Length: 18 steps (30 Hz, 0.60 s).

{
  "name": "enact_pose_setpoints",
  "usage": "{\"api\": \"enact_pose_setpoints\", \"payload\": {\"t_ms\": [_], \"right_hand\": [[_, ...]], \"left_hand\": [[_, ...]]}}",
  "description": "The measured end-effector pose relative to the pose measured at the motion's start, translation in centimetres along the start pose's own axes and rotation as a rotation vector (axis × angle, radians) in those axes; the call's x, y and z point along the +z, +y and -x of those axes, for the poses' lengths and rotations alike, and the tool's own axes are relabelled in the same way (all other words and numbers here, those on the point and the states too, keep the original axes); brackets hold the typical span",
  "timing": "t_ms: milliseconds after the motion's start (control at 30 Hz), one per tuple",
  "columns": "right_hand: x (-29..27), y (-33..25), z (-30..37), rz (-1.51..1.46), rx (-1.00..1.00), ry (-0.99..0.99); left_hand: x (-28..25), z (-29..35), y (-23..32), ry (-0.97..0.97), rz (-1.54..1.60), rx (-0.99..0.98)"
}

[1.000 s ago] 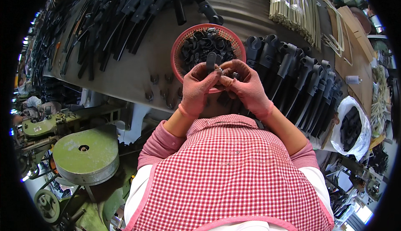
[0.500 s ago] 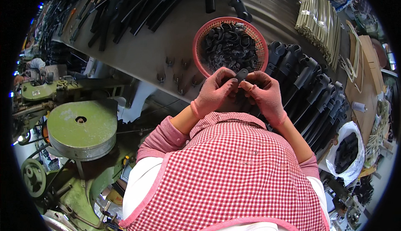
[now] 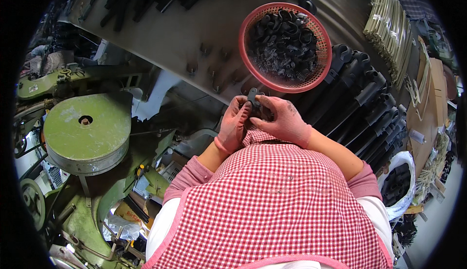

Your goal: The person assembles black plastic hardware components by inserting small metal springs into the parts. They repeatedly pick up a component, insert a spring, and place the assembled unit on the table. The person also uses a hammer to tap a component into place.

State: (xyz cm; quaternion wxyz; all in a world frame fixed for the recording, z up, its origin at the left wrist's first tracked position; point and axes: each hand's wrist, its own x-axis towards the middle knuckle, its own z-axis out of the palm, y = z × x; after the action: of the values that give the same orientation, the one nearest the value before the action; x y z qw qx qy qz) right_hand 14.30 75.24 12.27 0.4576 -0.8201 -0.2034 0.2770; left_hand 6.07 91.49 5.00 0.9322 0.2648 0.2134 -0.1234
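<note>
Head view: pinching a small dark part (image 3: 252, 94) between the fingers of the gloved left hand (image 3: 232, 125), in front of the apron (image 3: 272, 196) and near the red basket (image 3: 287, 88). Holding the fingers of the gloved right hand (image 3: 284, 122) curled close beside this part; cannot tell whether pinching anything. On the worktop (image 3: 146, 45), small pieces (image 3: 192, 68) left of the basket, black tubes (image 3: 360, 93) right of it; inside it, curved clips (image 3: 279, 23) and springs (image 3: 279, 55).
</note>
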Motion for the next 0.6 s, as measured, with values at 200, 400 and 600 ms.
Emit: {"api": "enact_pose_setpoints", "payload": {"t_ms": [200, 400, 600], "right_hand": [[4.9, 5.7, -4.2, 0.490, 0.003, -0.145], [6.1, 9.5, -4.9, 0.628, -0.001, -0.227], [-0.3, 9.7, 1.9, -0.096, 0.154, 0.010]], "left_hand": [[-3.8, -3.7, 2.7, 0.291, -1.111, 0.355], [3.4, -12.0, 4.0, -0.341, -1.817, 0.676], [5.8, -19.7, -2.1, -0.746, -2.475, 0.506]]}}
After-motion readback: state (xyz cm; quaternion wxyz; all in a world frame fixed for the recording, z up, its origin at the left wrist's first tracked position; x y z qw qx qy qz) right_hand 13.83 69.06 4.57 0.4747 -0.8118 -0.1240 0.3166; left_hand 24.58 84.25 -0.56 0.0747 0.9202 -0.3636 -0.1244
